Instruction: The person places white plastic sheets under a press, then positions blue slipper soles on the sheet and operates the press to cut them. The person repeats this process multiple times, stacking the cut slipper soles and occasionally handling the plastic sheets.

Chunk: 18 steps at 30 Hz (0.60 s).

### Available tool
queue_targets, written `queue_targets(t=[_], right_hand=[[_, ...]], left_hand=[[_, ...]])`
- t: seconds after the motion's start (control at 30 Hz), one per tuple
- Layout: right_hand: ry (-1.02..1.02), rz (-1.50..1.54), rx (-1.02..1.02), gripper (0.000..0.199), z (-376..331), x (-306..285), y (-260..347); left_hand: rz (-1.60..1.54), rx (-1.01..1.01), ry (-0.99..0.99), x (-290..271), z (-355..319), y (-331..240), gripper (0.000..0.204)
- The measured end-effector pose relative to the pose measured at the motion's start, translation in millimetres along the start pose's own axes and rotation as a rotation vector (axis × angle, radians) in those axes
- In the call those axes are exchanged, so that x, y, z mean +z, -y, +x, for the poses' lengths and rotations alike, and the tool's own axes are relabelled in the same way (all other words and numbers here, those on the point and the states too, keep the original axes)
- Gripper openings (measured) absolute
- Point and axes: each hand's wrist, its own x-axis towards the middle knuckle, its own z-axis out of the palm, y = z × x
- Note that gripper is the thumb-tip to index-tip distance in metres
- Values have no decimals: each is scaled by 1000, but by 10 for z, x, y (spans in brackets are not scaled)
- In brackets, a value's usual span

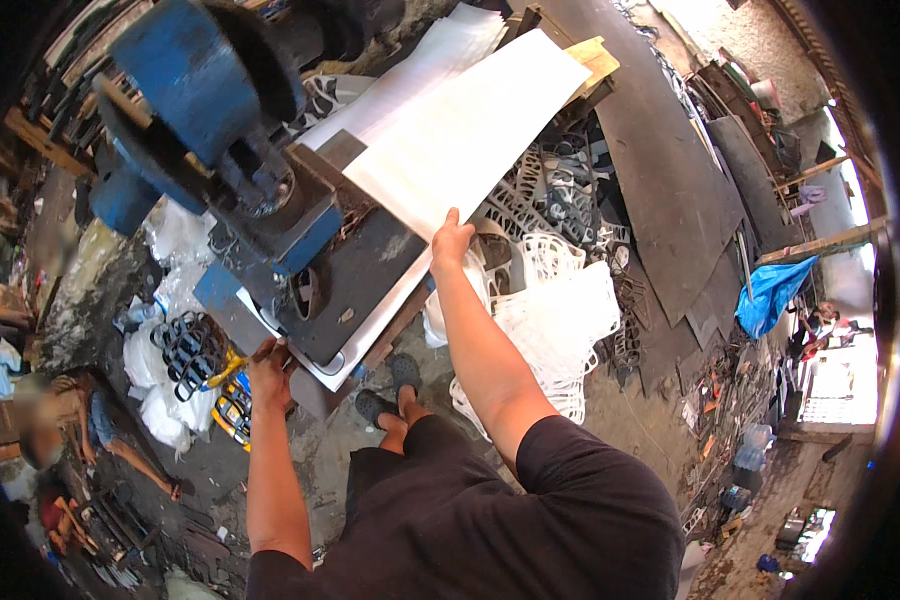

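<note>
— Cluttered workshop floor; what do the fingers hold?
— Right hand [451, 238] grips the white sheet's [465, 130] near edge, on the blue press [220, 130]. Left hand [268, 362] is closed at the press bed's [355, 280] corner; on what, unclear.

The white sheet [460, 130] is looking smooth and matt, like plastic; the blue press [210, 130] at ten o'clock is showing chipped painted metal.
</note>
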Motion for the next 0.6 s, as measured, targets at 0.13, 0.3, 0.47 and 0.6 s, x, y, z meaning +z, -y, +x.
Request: queue_targets(t=[0.13,0.3,0.47,0.6], right_hand=[[-1,-15,27,55,166,68,102],[-46,-41,-175,55,457,121,-137],[94,-21,-23,54,257,-118,-1],[457,51,196,27,-673,-757,-134]], left_hand=[[-7,8,5,84,203,32,22],[177,122,39,-146,563,461,22],[370,181,-33,-40,543,265,28],[728,611,-256,2,809,-299,41]])
